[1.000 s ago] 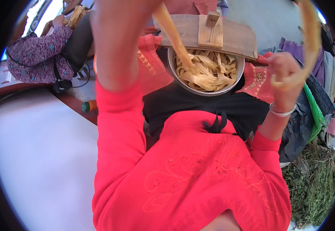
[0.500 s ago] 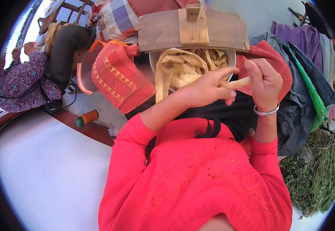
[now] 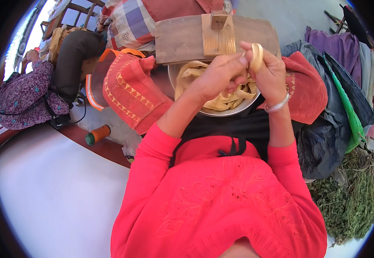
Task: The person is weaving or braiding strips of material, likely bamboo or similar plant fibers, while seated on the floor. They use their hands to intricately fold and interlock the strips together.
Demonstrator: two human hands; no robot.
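My right hand [image 3: 269,76] is closed round a pale tan fibre strip [image 3: 256,58], looped over its fingers above the bowl. Close against it, my left hand [image 3: 226,76] has its thumb and fingers pinched together; the strip between the two hands is mostly hidden by the fingers. Beneath both hands, a round metal bowl [image 3: 221,114] holds a loose heap of the same flat fibre strips [image 3: 230,102]. Behind the bowl stands a wooden board [image 3: 178,39] with a lighter wooden block [image 3: 218,38] fixed on it.
Red cloths [image 3: 131,92] lie on both sides of the bowl. A thread spool [image 3: 97,134], orange and green, lies on the floor at left. Another person in a patterned purple garment [image 3: 28,96] sits far left. Dark plastic sheeting [image 3: 320,142] and a dried plant bundle [image 3: 352,193] are at right.
Both hands have moved up and closer together over the bowl. The strip, stretched between them before, is now looped on my right hand. My left fingers, earlier extended, have curled in.
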